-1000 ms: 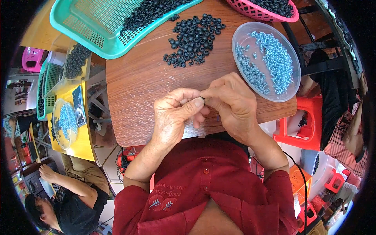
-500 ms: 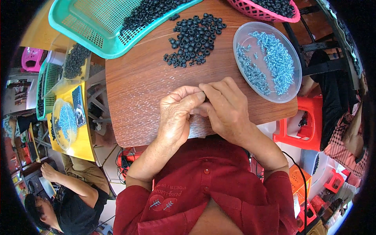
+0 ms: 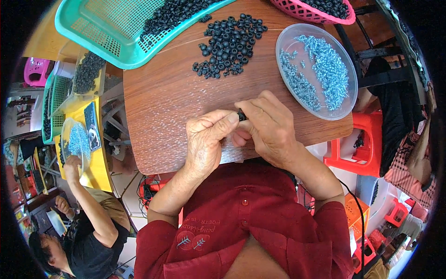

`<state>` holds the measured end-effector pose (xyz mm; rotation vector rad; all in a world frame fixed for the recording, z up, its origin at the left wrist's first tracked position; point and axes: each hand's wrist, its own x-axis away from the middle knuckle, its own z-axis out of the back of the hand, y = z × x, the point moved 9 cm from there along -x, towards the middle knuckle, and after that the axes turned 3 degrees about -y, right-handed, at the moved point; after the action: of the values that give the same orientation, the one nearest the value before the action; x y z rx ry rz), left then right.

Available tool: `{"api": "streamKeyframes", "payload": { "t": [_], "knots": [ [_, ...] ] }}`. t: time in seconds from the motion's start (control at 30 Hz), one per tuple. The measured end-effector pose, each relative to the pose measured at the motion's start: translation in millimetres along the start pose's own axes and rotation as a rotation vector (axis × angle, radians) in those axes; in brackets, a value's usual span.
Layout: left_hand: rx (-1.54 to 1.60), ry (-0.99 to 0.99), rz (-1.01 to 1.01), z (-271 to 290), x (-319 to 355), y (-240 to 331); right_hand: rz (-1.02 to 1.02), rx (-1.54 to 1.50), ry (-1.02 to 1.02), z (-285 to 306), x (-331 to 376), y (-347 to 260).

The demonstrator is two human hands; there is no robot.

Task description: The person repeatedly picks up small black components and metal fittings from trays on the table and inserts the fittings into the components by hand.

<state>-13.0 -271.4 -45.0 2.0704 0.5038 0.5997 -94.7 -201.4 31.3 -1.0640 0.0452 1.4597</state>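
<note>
Over the near part of the brown wooden table, both hands meet at one small black round part (image 3: 241,114). My left hand (image 3: 206,135) pinches it between thumb and index finger. On its other side, my right hand (image 3: 272,128) has its fingers closed on the same part. Fingers cover most of it, and anything smaller inside the grip is hidden. Beyond the hands lies a loose pile of similar black round parts (image 3: 231,42), several with a hole showing. To the right of the pile stands a clear round plastic tub (image 3: 284,93) with many tiny shiny blue pieces (image 3: 331,76).
A teal mesh basket (image 3: 100,44) of black parts stands far left, a pink basket (image 3: 320,16) of them far right. A red stool (image 3: 367,144) is beyond the table's right edge. At the left, a co-worker's hand (image 3: 72,168) reaches to another tub on a yellow table (image 3: 100,167).
My fingertips have parted slightly, so the black part now shows between them. The co-worker's hand has moved up to the tub on the yellow table.
</note>
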Motion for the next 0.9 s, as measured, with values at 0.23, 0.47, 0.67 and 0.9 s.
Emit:
{"api": "streamKeyframes", "payload": {
  "t": [0.23,0.47,0.67,0.9],
  "knots": [
    [0.054,0.074,0.0,6,0,-5,0.064,0.105,0.034,-8,3,-7],
    [0.001,0.105,-0.042,7,4,0,0.092,0.147,0.071,-9,5,-9],
    [-0.001,0.037,-0.077,-4,-3,16,0.056,0.036,0.111,3,-6,-5],
    [0.017,0.058,-0.052,-6,-8,15,0.021,0.076,0.07,2,-9,1]
  ]
}}
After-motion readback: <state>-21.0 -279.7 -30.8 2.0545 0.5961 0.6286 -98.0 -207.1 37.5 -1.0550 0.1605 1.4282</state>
